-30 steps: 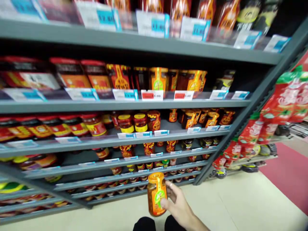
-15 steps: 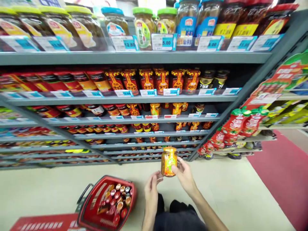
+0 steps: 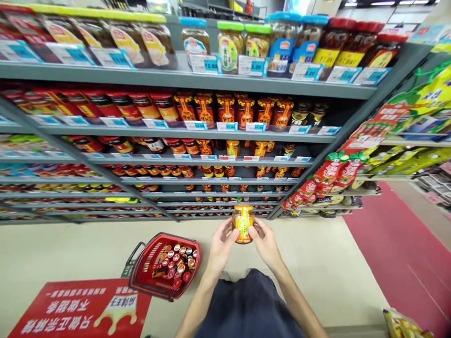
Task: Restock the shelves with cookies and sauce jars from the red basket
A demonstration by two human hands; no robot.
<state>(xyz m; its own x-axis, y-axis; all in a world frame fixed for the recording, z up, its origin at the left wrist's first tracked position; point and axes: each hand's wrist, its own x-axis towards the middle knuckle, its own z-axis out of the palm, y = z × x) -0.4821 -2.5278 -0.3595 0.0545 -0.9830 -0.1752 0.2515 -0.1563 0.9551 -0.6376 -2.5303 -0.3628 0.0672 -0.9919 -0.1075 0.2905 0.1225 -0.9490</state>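
Note:
Between my two hands is a jar [image 3: 243, 223] with an orange lid and an orange label that has a green-yellow patch. My left hand [image 3: 224, 238] grips its left side, with the thumb on the front. From the right, my right hand [image 3: 263, 238] holds it the same way, thumb against the label. The jar is upright, its label facing me, held above the floor in front of the lower shelves. Below and left of my hands, a red shopping basket [image 3: 140, 277] stands on the floor with several lidded jars [image 3: 179, 263] inside.
Ahead runs a grey shelf unit [image 3: 211, 87] stocked with rows of sauce and pickle jars. Red pouches [image 3: 329, 171] hang at its right end. A red printed floor mat [image 3: 81, 310] lies by the basket, and red flooring [image 3: 398, 244] extends on the right.
My left hand has come up onto the jar's left side; before, only my right hand gripped it. The view has shifted, showing more of the floor and my lap.

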